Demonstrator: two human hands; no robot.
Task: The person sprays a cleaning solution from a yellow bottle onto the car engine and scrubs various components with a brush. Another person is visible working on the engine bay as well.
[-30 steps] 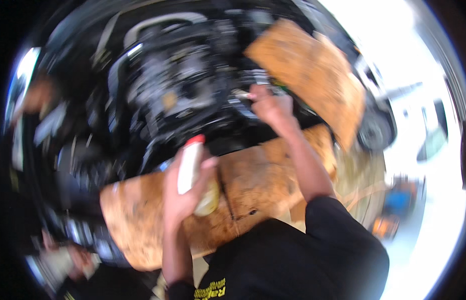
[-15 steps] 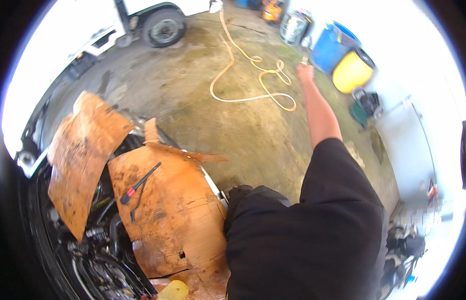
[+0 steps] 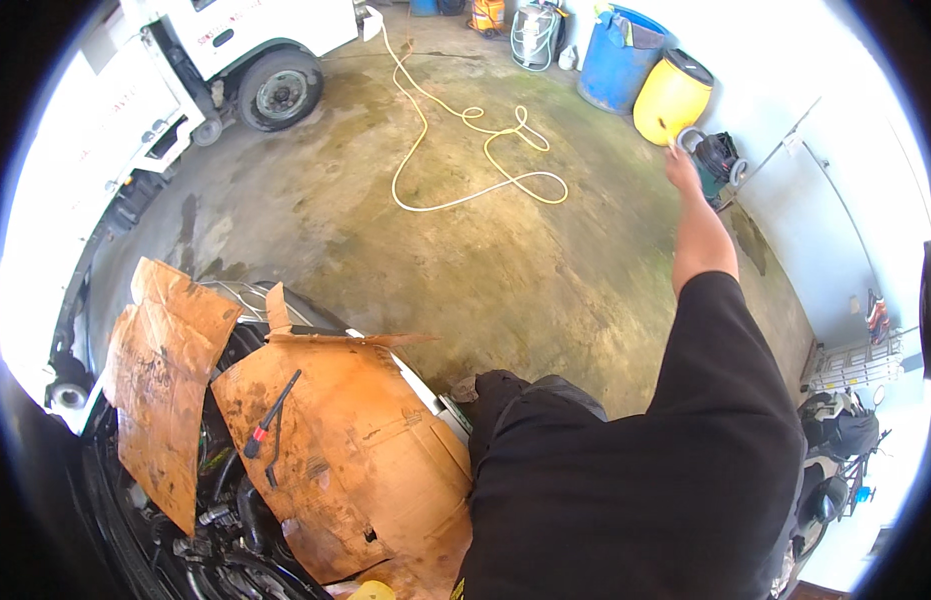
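My right hand (image 3: 682,170) is stretched out far ahead at the end of a bare forearm below a black sleeve. Its fingers look curled, and a small pale thing seems to be at their tips, too small to name. Seen from here, the hand overlaps the bottom of a yellow barrel (image 3: 672,98) and lies beside a dark machine with a grey hose (image 3: 720,155). My left hand is out of sight. At lower left, a black brush with a red band (image 3: 272,414) lies beside a thin dark tool (image 3: 275,450) on a stained cardboard sheet (image 3: 355,440).
Another cardboard piece (image 3: 170,370) leans over an exposed engine bay (image 3: 220,515). A pale hose (image 3: 465,202) lies looped on the concrete floor (image 3: 315,190). A white truck (image 3: 275,30) stands at far left, a blue barrel (image 3: 615,70) at the far wall, a motorcycle (image 3: 835,450) at right.
My view has turned right. My right arm has swung from beside the blue barrel to in front of the yellow barrel's base. The brush and cardboard rest as before.
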